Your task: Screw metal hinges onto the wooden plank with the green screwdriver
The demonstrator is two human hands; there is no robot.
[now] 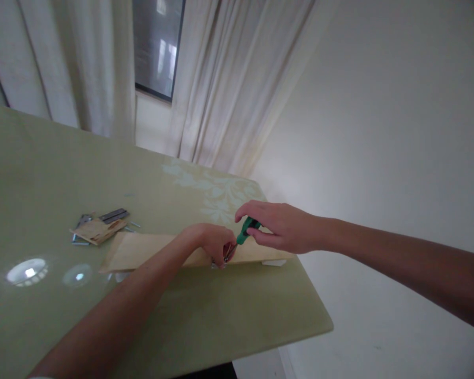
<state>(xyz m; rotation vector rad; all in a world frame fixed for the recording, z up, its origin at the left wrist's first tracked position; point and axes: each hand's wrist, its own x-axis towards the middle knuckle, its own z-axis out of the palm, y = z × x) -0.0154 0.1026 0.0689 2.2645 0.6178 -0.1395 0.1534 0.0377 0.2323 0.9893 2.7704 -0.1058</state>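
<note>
Right hand [286, 226]: thumb below and index finger above, narrowed on a green-handled screwdriver [244, 231], handle between them, shaft slanting down toward the left fingers. Left hand [211, 242]: fingers curled in close at the lower end of the shaft, next to a small shiny metal piece [226, 259]; cannot tell if they pinch it or only press it. Pale board [150, 252] lies under the left fingers, running out to both sides of them, metal piece at its near edge. White piece [274, 262] shows below that edge, to the right of the left fingers. Off to the left of both hands, well apart: brown packet [97, 230], dark metal strips [114, 215], loose screws [134, 225], all on the green table [260, 310].

Risks, my judgement: the tip could skid off and jab the left fingers, since they sit right by it, cause being a tilted shaft or a light fingertip hold. Metal piece could twist or shift if the left fingers ease off. Board could slide or rock if turning force comes in sideways, no clamp seen; tip contact hidden behind the left fingers, so a bad seat could go unnoticed
</note>
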